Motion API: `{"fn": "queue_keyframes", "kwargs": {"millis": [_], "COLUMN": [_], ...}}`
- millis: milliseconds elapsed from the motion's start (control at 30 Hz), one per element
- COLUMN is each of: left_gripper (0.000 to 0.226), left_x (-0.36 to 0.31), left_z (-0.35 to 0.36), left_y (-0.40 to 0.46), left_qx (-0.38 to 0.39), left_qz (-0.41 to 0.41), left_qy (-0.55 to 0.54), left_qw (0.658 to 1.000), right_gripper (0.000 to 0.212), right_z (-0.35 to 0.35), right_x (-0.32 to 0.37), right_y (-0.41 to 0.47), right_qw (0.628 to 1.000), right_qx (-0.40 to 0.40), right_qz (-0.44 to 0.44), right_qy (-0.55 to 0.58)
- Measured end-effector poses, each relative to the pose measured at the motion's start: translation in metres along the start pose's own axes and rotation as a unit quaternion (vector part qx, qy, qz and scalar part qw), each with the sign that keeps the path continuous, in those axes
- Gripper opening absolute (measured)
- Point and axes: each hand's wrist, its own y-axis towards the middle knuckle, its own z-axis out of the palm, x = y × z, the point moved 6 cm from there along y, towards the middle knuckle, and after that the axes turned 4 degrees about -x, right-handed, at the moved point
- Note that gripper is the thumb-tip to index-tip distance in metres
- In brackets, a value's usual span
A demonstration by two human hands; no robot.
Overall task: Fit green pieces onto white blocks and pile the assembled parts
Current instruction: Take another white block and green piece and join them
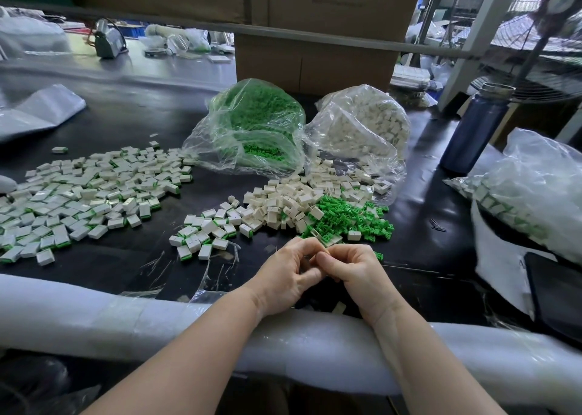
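At the near edge of a black worktop (132, 121), padded with a roll of white foam (94, 317), a person's left hand (285, 277) and right hand (357, 274) meet, fingers of both curled together around something small; what they pinch cannot be made out. Just beyond the hands lie loose green pieces (349, 217) touching a heap of white blocks (289, 198), both spilling from two clear bags, one green (252, 124), one white (362, 121), at the worktop's middle. Assembled parts (78, 190) spread in a broad pile toward the left edge, with a smaller cluster (201, 236) nearer the hands. A blue bottle (472, 127) stands toward the right edge, beside another bag (532, 184) of parts. Cardboard boxes (315, 58) rise at the far edge; a fan (541, 45) stands in the cluttered workshop beyond.
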Motion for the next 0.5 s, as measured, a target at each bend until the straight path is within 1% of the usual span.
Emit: {"fn": "queue_keyframes", "kwargs": {"millis": [100, 300, 500], "left_gripper": [0.013, 0.015, 0.01], "left_x": [0.0008, 0.0014, 0.0014], "left_z": [0.0002, 0.0003, 0.001], "left_y": [0.0005, 0.0006, 0.0003], "left_qx": [0.0, 0.0, 0.005], "left_qz": [-0.002, -0.001, -0.006], "left_qy": [0.003, 0.002, -0.005], "left_qw": [1.0, 1.0, 1.0], "right_gripper": [0.012, 0.013, 0.013], "right_z": [-0.0001, -0.0001, -0.0002], "right_x": [-0.0001, 0.0, -0.0002], "right_y": [-0.0002, -0.0004, -0.0011], "right_qw": [1.0, 1.0, 1.0], "right_qx": [0.001, -0.002, -0.005], "right_qz": [0.002, 0.006, 0.016], "right_qy": [0.001, 0.005, 0.02]}}
